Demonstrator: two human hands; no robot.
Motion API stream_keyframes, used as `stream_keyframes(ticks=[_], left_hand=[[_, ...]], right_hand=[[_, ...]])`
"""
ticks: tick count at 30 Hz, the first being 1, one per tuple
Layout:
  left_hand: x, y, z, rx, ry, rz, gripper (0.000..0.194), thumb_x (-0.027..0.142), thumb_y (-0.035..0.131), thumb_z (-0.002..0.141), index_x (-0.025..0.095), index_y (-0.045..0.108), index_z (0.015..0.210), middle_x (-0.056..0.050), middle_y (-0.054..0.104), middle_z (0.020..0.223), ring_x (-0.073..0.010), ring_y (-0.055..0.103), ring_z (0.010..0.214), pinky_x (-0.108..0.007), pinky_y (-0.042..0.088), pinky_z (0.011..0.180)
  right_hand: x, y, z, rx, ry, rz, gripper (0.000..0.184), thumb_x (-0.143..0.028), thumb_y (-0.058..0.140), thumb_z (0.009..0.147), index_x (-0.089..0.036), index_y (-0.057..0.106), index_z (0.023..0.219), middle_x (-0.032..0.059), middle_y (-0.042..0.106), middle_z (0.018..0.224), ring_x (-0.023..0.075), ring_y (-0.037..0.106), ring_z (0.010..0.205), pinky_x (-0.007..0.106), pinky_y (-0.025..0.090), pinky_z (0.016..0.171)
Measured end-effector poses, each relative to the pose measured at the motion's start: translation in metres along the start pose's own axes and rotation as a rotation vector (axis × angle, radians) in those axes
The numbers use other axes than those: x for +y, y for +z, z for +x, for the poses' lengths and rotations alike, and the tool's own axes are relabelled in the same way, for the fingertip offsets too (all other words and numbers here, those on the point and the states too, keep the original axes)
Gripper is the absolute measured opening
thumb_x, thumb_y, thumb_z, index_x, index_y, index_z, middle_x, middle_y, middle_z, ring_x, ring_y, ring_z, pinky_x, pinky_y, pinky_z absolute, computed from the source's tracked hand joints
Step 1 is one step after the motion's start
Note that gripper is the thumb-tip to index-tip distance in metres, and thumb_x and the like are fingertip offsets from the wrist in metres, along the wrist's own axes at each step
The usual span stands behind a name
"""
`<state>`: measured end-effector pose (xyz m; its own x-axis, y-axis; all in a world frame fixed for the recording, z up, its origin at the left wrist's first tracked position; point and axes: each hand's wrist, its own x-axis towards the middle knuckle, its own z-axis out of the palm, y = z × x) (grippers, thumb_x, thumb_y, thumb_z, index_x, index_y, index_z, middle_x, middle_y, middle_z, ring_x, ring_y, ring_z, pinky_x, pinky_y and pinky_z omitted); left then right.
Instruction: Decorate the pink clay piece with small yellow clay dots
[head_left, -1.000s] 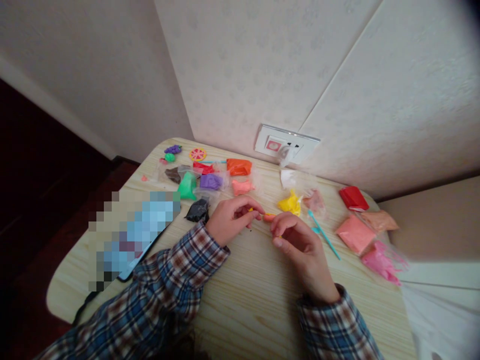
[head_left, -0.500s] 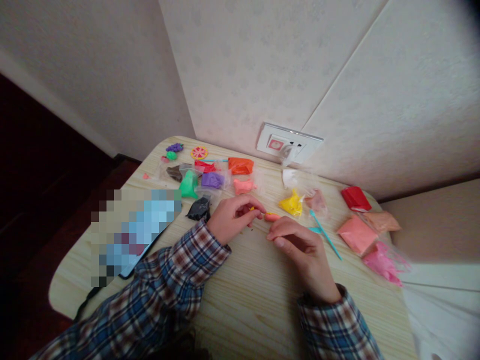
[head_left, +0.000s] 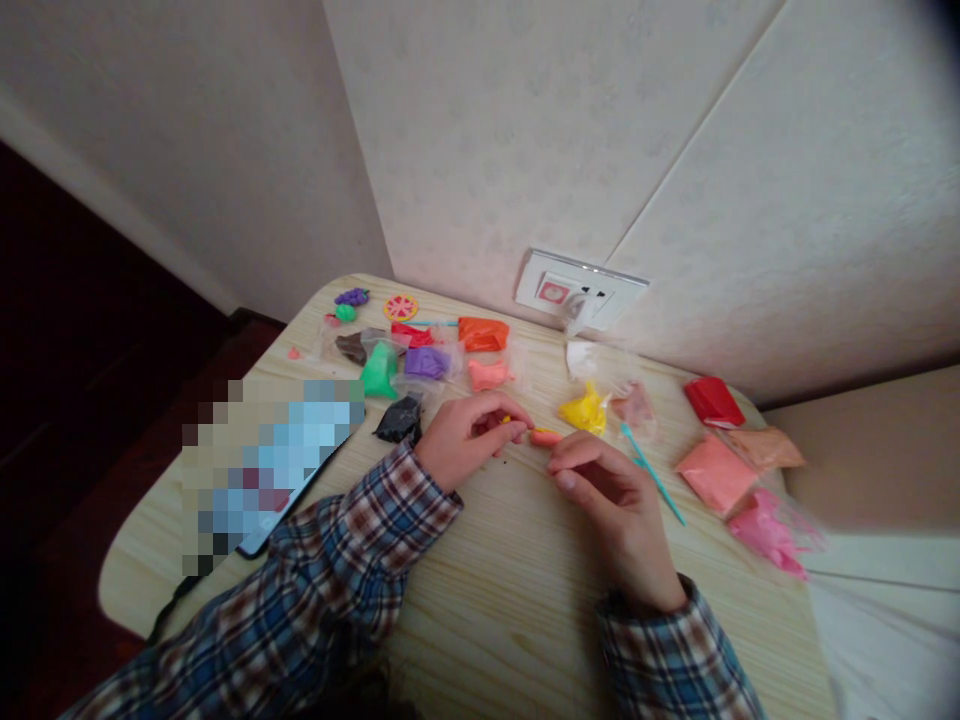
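Across the lower frame spreads a wood-grain table. Right of centre, the right hand has thumb and fingertips close, any grip unclear; at centre, the left hand pinches a small orange-and-yellow clay piece.

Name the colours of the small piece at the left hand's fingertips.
The small piece shows orange and yellow, seen best in the head view.

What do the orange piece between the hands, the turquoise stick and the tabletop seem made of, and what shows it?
Orange piece: probably modelling clay, matt-looking; its small shape appears smoothly rounded.
Turquoise stick: likely plastic, smooth-looking; its colour is fairly even.
Tabletop: wood or printed laminate, low sheen; grain lines show, but either could look so.
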<state>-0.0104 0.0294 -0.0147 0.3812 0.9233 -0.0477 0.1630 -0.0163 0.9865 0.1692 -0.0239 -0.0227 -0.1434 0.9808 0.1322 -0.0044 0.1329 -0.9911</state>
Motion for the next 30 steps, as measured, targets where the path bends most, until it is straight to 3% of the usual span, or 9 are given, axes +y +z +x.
stream_keyframes(ticks=[7,12,15,20,23,26,28,30], left_hand=[[0.003,-0.002,-0.001,0.060,0.052,0.138,0.020,0.031,0.059,0.082,0.014,0.068,0.077,-0.001,0.064,0.069,-0.0121,0.051,0.060,-0.022,0.039,0.054],[0.003,-0.003,-0.002,0.060,0.090,0.193,0.026,0.028,0.050,0.089,0.015,0.070,0.078,0.001,0.059,0.059,-0.0098,0.048,0.051,-0.021,0.036,0.049],[-0.001,-0.003,-0.001,0.061,0.122,0.220,0.026,0.022,0.047,0.090,0.014,0.071,0.085,-0.001,0.067,0.069,-0.0097,0.050,0.052,-0.021,0.041,0.051],[-0.005,-0.003,0.000,0.054,0.205,0.313,0.019,0.013,0.054,0.087,0.013,0.073,0.089,-0.007,0.071,0.088,-0.0158,0.063,0.078,-0.026,0.050,0.071],[-0.006,0.000,-0.002,0.027,0.242,0.391,0.016,0.021,0.061,0.086,0.014,0.073,0.094,-0.007,0.068,0.090,-0.0156,0.061,0.074,-0.028,0.051,0.069],[-0.007,0.004,-0.004,-0.021,0.278,0.459,0.032,0.033,0.074,0.077,0.014,0.071,0.103,-0.007,0.064,0.092,-0.0164,0.059,0.073,-0.028,0.052,0.064],[-0.009,0.006,-0.005,-0.042,0.300,0.499,0.044,0.034,0.079,0.071,0.013,0.068,0.108,-0.008,0.063,0.094,-0.0201,0.060,0.082,-0.032,0.054,0.071],[-0.010,0.007,-0.005,-0.047,0.313,0.535,0.043,0.030,0.078,0.073,0.013,0.067,0.110,-0.009,0.062,0.097,-0.0231,0.060,0.091,-0.036,0.054,0.080]], right_hand=[[0.001,0.000,0.000,-0.005,0.009,0.003,0.031,-0.034,0.050,0.094,-0.022,0.058,0.067,0.0006,0.056,0.070,0.0173,0.053,0.075,0.035,0.042,0.085],[0.002,0.000,0.000,0.043,0.051,-0.010,0.020,-0.033,0.059,0.090,-0.023,0.061,0.073,-0.0002,0.057,0.073,0.0165,0.054,0.077,0.029,0.042,0.076],[0.001,-0.001,0.000,0.064,0.082,-0.032,0.012,-0.031,0.062,0.088,-0.024,0.067,0.080,-0.0007,0.061,0.075,0.0152,0.055,0.077,0.026,0.041,0.069],[0.000,-0.001,0.000,0.100,0.068,-0.036,0.022,-0.036,0.058,0.090,-0.022,0.066,0.074,-0.0008,0.060,0.069,0.0141,0.053,0.066,0.027,0.038,0.062],[0.001,-0.002,0.000,0.128,0.037,-0.030,0.030,-0.039,0.060,0.089,-0.021,0.058,0.066,-0.0015,0.054,0.063,0.0145,0.049,0.063,0.028,0.036,0.062],[0.004,-0.002,-0.001,0.139,0.033,-0.019,0.032,-0.040,0.059,0.089,-0.021,0.053,0.064,-0.0023,0.048,0.061,0.0143,0.044,0.062,0.029,0.033,0.061],[0.005,-0.002,-0.002,0.145,0.042,-0.007,0.033,-0.039,0.056,0.091,-0.021,0.052,0.064,-0.0024,0.045,0.062,0.0143,0.042,0.063,0.029,0.032,0.061],[0.005,-0.001,-0.002,0.152,0.052,0.003,0.031,-0.038,0.054,0.092,-0.021,0.052,0.066,-0.0022,0.045,0.065,0.0143,0.042,0.065,0.029,0.032,0.061]])
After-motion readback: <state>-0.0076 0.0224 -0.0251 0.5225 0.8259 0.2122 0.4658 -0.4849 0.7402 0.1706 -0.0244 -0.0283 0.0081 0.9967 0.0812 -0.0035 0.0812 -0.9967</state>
